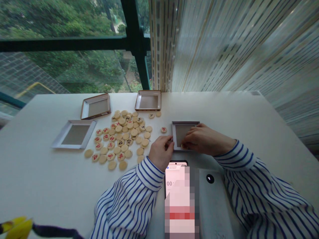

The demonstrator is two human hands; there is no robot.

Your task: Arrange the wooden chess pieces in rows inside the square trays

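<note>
My left hand is closed, thumb and fingers pinching the left wall of a shallow cardboard box. Inside that box, my right hand reaches down with its fingers closed round a wooden Chinese chess piece, mostly hidden by the fingertips. To the left spreads a loose heap of round Chinese chess pieces, some blank side up, others showing red or black characters. A single red-marked piece lies apart, close to the box's left side.
Three more shallow boxes stand on the white table: one at far left, one behind it, one at the back. A phone and a white power bank lie before me. Window and curtain border the far edge.
</note>
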